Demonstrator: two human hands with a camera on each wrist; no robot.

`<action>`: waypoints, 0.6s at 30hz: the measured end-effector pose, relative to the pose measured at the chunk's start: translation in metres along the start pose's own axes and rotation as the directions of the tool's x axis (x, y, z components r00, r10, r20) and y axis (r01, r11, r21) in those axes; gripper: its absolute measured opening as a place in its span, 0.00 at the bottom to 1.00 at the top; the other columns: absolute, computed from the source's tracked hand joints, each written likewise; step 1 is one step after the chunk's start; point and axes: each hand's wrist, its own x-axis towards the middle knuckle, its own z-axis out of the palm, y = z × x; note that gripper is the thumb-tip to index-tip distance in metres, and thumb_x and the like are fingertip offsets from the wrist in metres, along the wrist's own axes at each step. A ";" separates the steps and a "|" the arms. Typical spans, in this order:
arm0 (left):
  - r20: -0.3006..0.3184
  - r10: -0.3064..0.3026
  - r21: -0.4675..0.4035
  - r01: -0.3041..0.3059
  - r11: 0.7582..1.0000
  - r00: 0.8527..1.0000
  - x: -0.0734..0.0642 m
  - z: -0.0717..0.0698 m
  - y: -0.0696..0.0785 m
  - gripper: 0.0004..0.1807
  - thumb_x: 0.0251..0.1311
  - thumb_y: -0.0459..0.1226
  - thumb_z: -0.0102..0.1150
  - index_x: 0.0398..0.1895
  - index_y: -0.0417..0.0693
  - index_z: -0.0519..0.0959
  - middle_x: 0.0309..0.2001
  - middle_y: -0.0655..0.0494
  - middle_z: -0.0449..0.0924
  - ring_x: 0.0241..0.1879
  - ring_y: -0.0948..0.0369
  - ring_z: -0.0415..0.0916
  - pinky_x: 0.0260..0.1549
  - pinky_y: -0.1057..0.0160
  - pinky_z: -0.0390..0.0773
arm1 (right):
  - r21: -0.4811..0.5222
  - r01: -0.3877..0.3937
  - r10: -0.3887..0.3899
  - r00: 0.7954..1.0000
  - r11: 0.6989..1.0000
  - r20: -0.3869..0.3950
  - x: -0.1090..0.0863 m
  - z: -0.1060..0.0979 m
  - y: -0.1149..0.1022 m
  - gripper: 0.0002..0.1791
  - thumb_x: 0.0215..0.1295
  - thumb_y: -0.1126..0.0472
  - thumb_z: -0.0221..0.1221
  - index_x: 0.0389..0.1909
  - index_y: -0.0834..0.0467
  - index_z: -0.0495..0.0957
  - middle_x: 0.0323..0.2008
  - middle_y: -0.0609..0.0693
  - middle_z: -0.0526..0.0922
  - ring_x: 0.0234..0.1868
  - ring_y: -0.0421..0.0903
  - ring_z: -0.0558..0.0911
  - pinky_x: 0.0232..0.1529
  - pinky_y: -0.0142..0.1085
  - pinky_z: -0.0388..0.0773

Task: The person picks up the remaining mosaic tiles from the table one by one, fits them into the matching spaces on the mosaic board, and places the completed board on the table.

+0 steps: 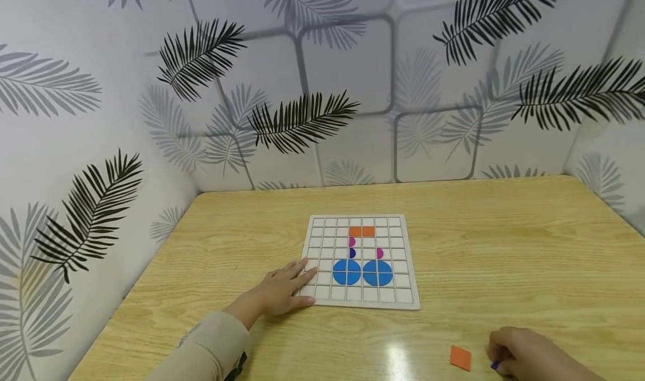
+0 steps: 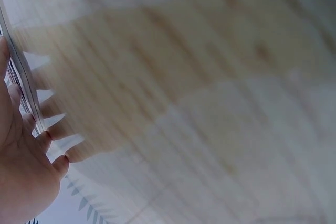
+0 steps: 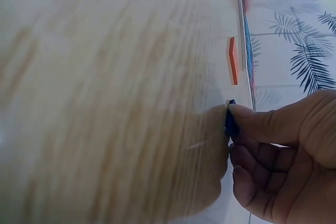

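A white grid board [image 1: 339,301] lies on the table, its squares partly filled with flat coloured pieces. Two blue discs made of quarter pieces [image 1: 346,272] sit in the lower rows, with small magenta and dark blue half-rounds above them. Two orange squares [image 1: 361,231] lie near the top. My left hand [image 1: 279,291] rests on the board's left edge with fingers spread. At the lower right, my right hand [image 1: 524,352] pinches a small dark blue piece [image 3: 230,119] between thumb and finger, at the table surface. Left of it lies a loose orange piece [image 1: 461,358].
The wooden table [image 1: 242,224] reaches back to a wall [image 1: 347,140] printed with grey and black leaves. Another wall [image 1: 126,112] rises along the left side. A bright reflection shows on the table near the front.
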 end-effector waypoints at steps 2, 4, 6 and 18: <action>-0.002 0.000 -0.003 0.000 1.000 1.000 0.000 0.000 0.000 0.35 0.58 0.57 0.38 0.66 0.56 0.48 0.66 0.51 0.40 0.64 0.50 0.39 0.55 0.46 0.48 | 0.040 -0.003 0.003 1.000 0.999 0.010 0.000 0.000 0.001 0.06 0.50 0.67 0.59 0.24 0.57 0.71 0.22 0.43 0.70 0.21 0.33 0.66 0.20 0.30 0.66; -0.001 0.000 -0.008 0.000 1.000 1.000 0.000 0.000 -0.001 0.35 0.58 0.57 0.38 0.66 0.56 0.48 0.66 0.51 0.40 0.64 0.50 0.39 0.55 0.46 0.47 | 0.067 0.009 -0.010 1.000 0.998 0.013 0.000 0.000 0.002 0.06 0.51 0.67 0.59 0.23 0.57 0.71 0.22 0.43 0.70 0.21 0.33 0.66 0.20 0.30 0.66; 0.001 0.002 -0.013 -0.002 1.000 1.000 0.000 0.001 -0.001 0.35 0.58 0.57 0.38 0.66 0.56 0.48 0.66 0.50 0.40 0.64 0.50 0.39 0.55 0.46 0.47 | 0.070 0.040 -0.041 0.999 0.997 0.005 0.001 -0.001 0.002 0.07 0.50 0.67 0.59 0.22 0.56 0.70 0.21 0.40 0.70 0.21 0.32 0.66 0.20 0.30 0.66; -0.014 0.014 -0.003 -0.014 1.000 1.000 0.001 0.002 -0.004 0.35 0.58 0.58 0.37 0.66 0.55 0.49 0.66 0.50 0.42 0.63 0.50 0.40 0.55 0.46 0.48 | 0.081 0.059 -0.052 0.995 0.995 -0.090 0.013 -0.009 -0.009 0.06 0.50 0.65 0.60 0.23 0.57 0.70 0.25 0.42 0.75 0.24 0.32 0.70 0.24 0.29 0.69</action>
